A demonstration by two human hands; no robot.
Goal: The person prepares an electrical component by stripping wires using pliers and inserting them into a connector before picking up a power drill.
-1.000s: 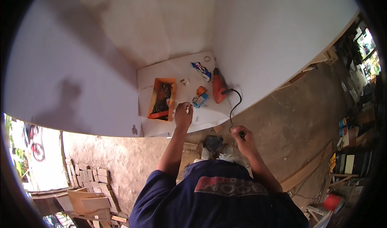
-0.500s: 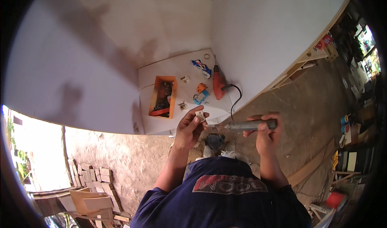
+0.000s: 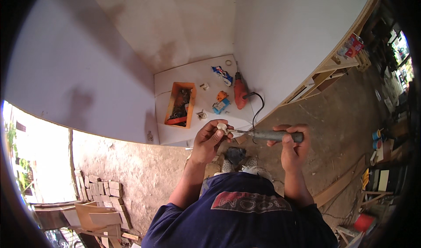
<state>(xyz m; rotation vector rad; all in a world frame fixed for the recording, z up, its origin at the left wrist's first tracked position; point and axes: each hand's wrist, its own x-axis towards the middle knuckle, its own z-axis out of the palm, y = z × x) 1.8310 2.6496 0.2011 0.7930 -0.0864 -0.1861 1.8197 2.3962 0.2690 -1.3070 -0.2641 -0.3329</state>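
Observation:
My left hand (image 3: 209, 139) pinches a small white fitting (image 3: 222, 126) between thumb and fingers. It may be a bracket or hinge part; its exact kind is too small to tell. In my right hand (image 3: 293, 147) lies the grey handle of a screwdriver (image 3: 274, 136), fingers and thumb wrapped around it. The thin shaft points left, and its tip meets the white fitting. Both hands are in front of the white cabinet's bottom panel (image 3: 175, 136). More small white fittings (image 3: 201, 115) lie loose on that panel.
On the panel sit an orange box (image 3: 190, 114) of hardware, a red corded drill (image 3: 240, 92), a blue packet (image 3: 220, 106), an orange piece (image 3: 222, 95) and a blue-and-white wrapper (image 3: 222, 75). Tall white side panels (image 3: 280, 42) rise around. Bricks (image 3: 103, 190) are stacked at lower left.
The white fitting has turned in my left hand, and the screwdriver's tip now meets it. Its shaft shows more fully. The whole view has shifted slightly.

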